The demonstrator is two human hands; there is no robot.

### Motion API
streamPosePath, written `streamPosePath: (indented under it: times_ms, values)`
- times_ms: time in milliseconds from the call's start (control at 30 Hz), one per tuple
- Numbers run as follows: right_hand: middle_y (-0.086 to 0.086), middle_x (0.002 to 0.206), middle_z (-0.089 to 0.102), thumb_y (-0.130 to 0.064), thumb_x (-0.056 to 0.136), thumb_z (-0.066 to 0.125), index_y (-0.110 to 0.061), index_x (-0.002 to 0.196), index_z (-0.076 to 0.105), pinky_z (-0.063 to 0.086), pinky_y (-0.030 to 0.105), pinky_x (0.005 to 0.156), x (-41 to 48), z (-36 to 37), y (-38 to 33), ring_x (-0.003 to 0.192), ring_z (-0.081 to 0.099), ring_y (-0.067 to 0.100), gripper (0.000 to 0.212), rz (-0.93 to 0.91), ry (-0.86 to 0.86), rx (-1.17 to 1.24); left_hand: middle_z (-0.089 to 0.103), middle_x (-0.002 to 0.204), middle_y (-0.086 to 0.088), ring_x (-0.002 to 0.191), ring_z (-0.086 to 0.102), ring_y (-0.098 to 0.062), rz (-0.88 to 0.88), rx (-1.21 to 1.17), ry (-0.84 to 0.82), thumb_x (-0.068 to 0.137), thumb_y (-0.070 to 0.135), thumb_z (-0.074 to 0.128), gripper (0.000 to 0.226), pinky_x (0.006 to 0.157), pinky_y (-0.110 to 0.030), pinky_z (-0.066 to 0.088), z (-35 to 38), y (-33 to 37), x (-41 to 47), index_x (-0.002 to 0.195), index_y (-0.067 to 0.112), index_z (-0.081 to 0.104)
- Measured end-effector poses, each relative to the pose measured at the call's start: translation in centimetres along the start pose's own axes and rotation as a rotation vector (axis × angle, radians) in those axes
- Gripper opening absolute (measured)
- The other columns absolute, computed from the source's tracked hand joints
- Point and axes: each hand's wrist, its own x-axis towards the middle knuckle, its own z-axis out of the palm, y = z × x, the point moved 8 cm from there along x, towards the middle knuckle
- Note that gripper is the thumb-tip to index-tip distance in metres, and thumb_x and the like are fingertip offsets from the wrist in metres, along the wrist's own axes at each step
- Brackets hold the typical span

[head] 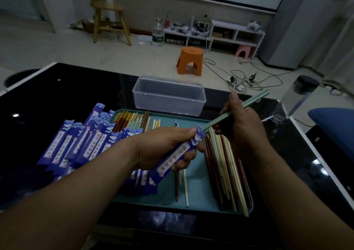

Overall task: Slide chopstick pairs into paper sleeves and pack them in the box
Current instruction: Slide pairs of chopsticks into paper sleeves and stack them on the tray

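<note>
My left hand (164,146) grips a blue paper sleeve (177,154) over the teal tray (195,198), its open end pointing up and right. My right hand (243,127) holds a pale green chopstick pair (247,104), whose tips sit just inside the sleeve's mouth while the rest juts out toward the upper right. Behind the tray stands a clear plastic box (169,96), open on top. Loose chopsticks (226,165) in red-brown and cream lie on the tray's right side. More chopsticks (134,121) lie at its far end.
A fan of blue sleeves (82,140) covers the tray's left edge and the black glossy table (57,88). A clear container with a dark lid (300,94) stands at the table's right corner. An orange stool (189,60) and cables are on the floor beyond.
</note>
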Motion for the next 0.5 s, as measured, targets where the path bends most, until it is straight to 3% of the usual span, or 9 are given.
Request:
streamPosePath:
  times_ms: [200,367,433,500]
  values:
    - [0.000,0.065,0.057,-0.045,0.106,0.046,-0.011,0.086,0.054,0.051,0.027,0.056,-0.1,0.9,0.5,0.059,0.060,0.012,0.041,0.002,-0.049,-0.041,0.047,0.074,-0.007,0.054,0.045,-0.016,0.005,0.009,-0.032,0.110,0.041,0.040,0.038,0.048,-0.023,0.041,0.3,0.2,-0.2,0.106,0.008,0.059]
    - [0.002,0.074,0.064,-0.050,0.107,0.043,-0.004,0.103,0.065,0.050,0.022,0.059,-1.5,4.4,3.1,0.064,0.062,0.010,0.051,0.106,-0.307,-0.227,0.054,0.073,-0.007,0.054,0.049,-0.017,0.048,0.079,0.044,0.109,0.033,0.046,0.028,0.050,-0.025,0.043,-0.2,0.6,0.0,0.110,0.007,0.059]
    - [0.007,0.093,0.068,-0.051,0.106,0.045,-0.012,0.120,0.065,0.053,0.026,0.064,-1.3,4.0,3.5,0.078,0.068,0.016,0.046,0.151,-0.223,-0.234,0.055,0.071,-0.006,0.053,0.050,-0.016,0.041,0.113,0.094,0.109,0.032,0.046,0.028,0.050,-0.026,0.043,-0.6,0.5,0.0,0.109,0.007,0.059]
    - [0.010,0.110,0.067,-0.048,0.107,0.046,-0.020,0.134,0.055,0.055,0.035,0.073,-0.2,1.4,2.5,0.096,0.070,0.027,0.040,0.120,-0.016,-0.196,0.055,0.071,-0.006,0.054,0.050,-0.016,0.014,0.145,0.106,0.110,0.032,0.045,0.028,0.050,-0.025,0.044,-0.9,0.2,-0.1,0.108,0.008,0.059]
